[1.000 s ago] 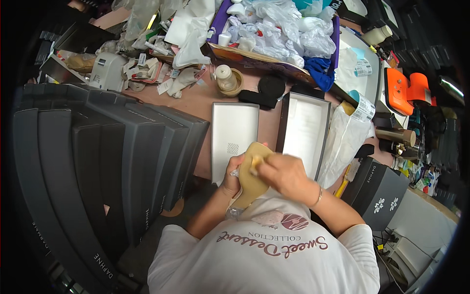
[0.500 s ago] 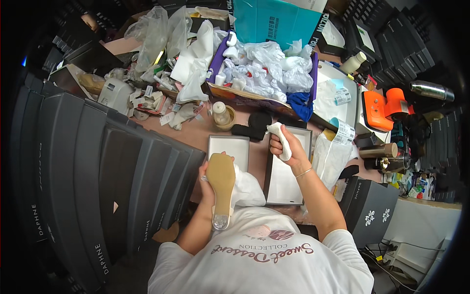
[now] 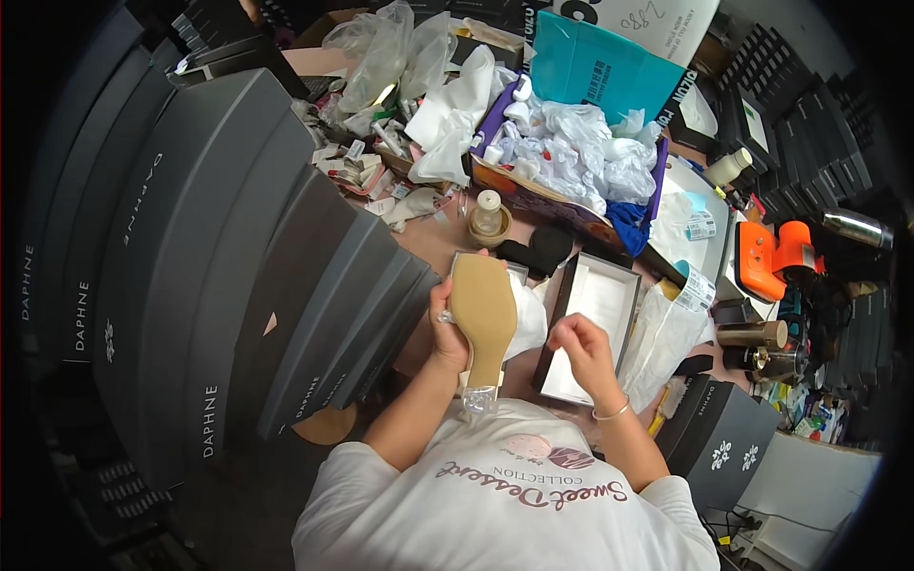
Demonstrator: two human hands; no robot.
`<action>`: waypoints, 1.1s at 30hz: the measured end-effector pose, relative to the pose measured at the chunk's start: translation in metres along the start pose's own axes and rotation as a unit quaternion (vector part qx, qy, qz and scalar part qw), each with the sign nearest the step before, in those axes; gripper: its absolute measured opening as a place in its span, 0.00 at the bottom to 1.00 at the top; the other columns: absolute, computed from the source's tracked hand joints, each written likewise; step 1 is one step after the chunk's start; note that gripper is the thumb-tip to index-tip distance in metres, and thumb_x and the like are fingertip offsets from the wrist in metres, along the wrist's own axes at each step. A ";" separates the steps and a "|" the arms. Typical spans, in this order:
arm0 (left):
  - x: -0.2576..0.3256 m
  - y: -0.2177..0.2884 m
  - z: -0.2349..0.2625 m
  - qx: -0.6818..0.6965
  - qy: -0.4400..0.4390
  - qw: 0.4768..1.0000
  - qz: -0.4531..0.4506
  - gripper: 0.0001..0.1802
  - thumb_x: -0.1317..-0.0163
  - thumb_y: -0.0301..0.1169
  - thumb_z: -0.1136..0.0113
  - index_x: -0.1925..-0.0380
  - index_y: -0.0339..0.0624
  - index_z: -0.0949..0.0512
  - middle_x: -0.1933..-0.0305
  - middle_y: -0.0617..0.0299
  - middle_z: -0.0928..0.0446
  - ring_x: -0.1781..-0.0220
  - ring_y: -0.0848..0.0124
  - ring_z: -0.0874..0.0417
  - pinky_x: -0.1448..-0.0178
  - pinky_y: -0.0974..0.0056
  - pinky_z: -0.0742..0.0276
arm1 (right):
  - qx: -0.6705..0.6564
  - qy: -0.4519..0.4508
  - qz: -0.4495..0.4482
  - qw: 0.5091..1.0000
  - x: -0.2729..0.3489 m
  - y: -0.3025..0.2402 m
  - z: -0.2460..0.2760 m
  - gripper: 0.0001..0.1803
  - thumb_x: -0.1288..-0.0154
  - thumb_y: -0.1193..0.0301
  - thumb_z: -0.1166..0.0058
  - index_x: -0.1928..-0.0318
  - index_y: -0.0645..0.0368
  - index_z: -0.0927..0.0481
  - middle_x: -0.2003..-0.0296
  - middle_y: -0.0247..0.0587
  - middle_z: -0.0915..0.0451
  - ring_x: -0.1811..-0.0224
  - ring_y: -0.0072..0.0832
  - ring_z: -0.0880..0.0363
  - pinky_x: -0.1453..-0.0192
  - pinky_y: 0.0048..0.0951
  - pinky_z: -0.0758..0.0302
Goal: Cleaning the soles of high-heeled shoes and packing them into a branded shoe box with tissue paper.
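Shoe (image 3: 484, 309) is hiding its upper and part of left hand (image 3: 447, 328). Curled right hand (image 3: 586, 350) is hiding its palm. Far-left dark boxes (image 3: 57, 266) are fading out into darkness.

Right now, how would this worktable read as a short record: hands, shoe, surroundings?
Left hand: holding a shoe
Shoe position: tan sole facing the camera
Right hand: curled, nothing visible in it
Near right hand: open shoebox, white inside
Left side: dark grey shoeboxes
Far side: carton of crumpled plastic bags
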State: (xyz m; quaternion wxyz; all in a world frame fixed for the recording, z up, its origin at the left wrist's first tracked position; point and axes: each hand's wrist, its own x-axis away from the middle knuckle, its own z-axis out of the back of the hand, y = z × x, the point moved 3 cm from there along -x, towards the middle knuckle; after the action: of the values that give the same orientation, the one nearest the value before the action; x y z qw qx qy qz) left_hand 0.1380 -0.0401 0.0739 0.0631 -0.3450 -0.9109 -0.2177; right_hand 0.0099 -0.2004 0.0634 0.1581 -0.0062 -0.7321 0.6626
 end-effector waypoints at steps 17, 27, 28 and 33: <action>0.006 -0.013 -0.007 -0.327 -0.007 0.939 -0.101 0.23 0.33 0.39 0.54 0.50 0.30 0.25 0.52 0.54 0.23 0.51 0.69 0.24 0.43 0.66 0.32 | -0.134 -0.140 0.036 0.981 0.074 -0.022 -0.058 0.21 0.34 0.70 0.48 0.42 0.64 0.31 0.46 0.39 0.28 0.48 0.23 0.26 0.45 0.25 0.28; 0.078 -0.057 -0.028 -0.624 -0.234 0.745 0.021 0.29 0.43 0.36 0.34 0.44 0.33 0.30 0.51 0.55 0.24 0.48 0.68 0.24 0.42 0.65 0.30 | 0.273 0.053 0.025 0.960 0.102 -0.023 -0.015 0.26 0.42 0.71 0.44 0.43 0.63 0.31 0.59 0.42 0.22 0.61 0.35 0.22 0.54 0.32 0.27; 0.079 -0.069 -0.020 -0.602 -0.234 0.761 0.061 0.30 0.43 0.36 0.34 0.43 0.33 0.31 0.50 0.54 0.25 0.48 0.69 0.24 0.42 0.66 0.31 | 0.356 0.076 0.036 0.931 0.104 -0.027 -0.020 0.27 0.47 0.71 0.42 0.45 0.63 0.30 0.60 0.46 0.24 0.59 0.42 0.24 0.53 0.36 0.28; 0.065 -0.100 0.013 -0.313 -0.094 0.929 0.172 0.23 0.43 0.33 0.35 0.49 0.37 0.29 0.53 0.55 0.24 0.50 0.69 0.22 0.45 0.64 0.26 | 0.487 0.186 0.239 0.819 0.123 -0.044 -0.034 0.21 0.48 0.72 0.39 0.52 0.60 0.26 0.57 0.44 0.24 0.55 0.39 0.26 0.52 0.37 0.29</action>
State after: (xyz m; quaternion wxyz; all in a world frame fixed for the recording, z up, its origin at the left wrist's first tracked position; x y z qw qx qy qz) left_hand 0.0235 -0.0618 0.0439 -0.0976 -0.5174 -0.7248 -0.4444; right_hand -0.0903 -0.1458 0.1367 0.1098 -0.2265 -0.2462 0.9360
